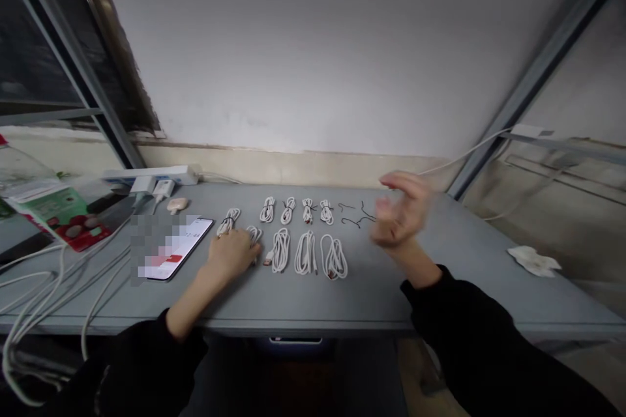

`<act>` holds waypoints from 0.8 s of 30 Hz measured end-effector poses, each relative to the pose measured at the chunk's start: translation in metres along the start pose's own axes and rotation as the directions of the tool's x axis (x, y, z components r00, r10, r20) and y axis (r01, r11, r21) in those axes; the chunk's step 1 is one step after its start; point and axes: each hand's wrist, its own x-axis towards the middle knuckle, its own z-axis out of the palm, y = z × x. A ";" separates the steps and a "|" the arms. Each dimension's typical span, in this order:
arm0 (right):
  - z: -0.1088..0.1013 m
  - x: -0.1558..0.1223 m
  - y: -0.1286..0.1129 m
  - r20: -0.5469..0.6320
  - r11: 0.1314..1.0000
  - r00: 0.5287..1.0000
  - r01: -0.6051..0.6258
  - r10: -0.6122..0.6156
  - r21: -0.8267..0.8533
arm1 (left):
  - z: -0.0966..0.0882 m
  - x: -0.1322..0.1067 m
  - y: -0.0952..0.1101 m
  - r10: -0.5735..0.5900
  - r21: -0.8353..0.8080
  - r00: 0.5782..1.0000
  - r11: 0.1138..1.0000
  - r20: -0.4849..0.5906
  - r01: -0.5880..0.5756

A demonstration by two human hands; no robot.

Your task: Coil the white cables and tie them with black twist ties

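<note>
My left hand (232, 253) is closed on a coiled white USB cable (254, 233), pressed down on the table and partly hidden by my fingers. Just behind it lies another tied cable coil (228, 221). My right hand (403, 208) is raised over the table's right side, blurred, with fingers curved, thumb apart and nothing visible between them. Beside it are several loose black twist ties (359, 214). A back row of tied coils (307, 210) sits in the middle. In front lie three looser coils, one at the left (280, 251), one central (306, 253) and one at the right (334, 257).
A lit phone (183, 251) lies to the left of my left hand. Behind it are a power strip (171, 174) with chargers and a small beige item (177, 205). Loose white cables (59, 280) run over the left edge. A crumpled tissue (533, 260) lies far right.
</note>
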 end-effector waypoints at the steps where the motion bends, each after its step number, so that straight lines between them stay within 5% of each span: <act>1: 0.007 -0.001 0.009 -0.042 0.999 0.998 0.047 -0.048 -0.014 | -0.002 0.002 -0.003 0.004 0.000 1.000 1.000 0.028 -0.004; 4: 0.026 -0.014 0.046 0.181 0.980 0.970 -0.141 0.165 -0.138 | -0.019 0.010 -0.012 -0.012 -0.025 1.000 1.000 0.003 0.012; 6: 0.034 -0.028 0.074 0.334 0.902 0.844 -0.342 0.419 -0.265 | -0.037 0.017 -0.014 -0.003 -0.131 0.995 0.991 -0.100 -0.010; 8: 0.037 -0.042 0.095 0.435 0.789 0.660 -0.471 0.612 -0.395 | -0.057 0.026 -0.010 0.033 -0.379 0.990 0.921 -0.140 -0.085; 11: 0.040 -0.056 0.107 0.515 0.689 0.458 -0.524 0.724 -0.501 | -0.071 0.043 0.011 0.137 -0.799 0.973 0.555 -0.185 -0.230; 13: 0.042 -0.059 0.105 0.544 0.660 0.383 -0.527 0.747 -0.535 | -0.066 0.056 0.030 0.245 -0.933 0.961 0.300 -0.127 -0.200; 15: 0.046 -0.061 0.100 0.566 0.660 0.352 -0.507 0.745 -0.554 | -0.052 0.068 0.047 0.325 -0.982 0.942 0.135 -0.080 -0.130; 18: 0.054 -0.063 0.095 0.583 0.693 0.376 -0.435 0.720 -0.575 | -0.027 0.080 0.062 0.342 -0.993 0.937 0.064 -0.072 -0.099; 22: 0.059 -0.065 0.093 0.560 0.708 0.433 -0.416 0.707 -0.572 | -0.008 0.078 0.063 0.353 -0.973 0.928 0.146 -0.119 -0.181; 24: 0.060 -0.063 0.088 0.516 0.736 0.526 -0.474 0.677 -0.483 | -0.005 0.074 0.062 0.376 -0.938 0.913 0.234 -0.156 -0.257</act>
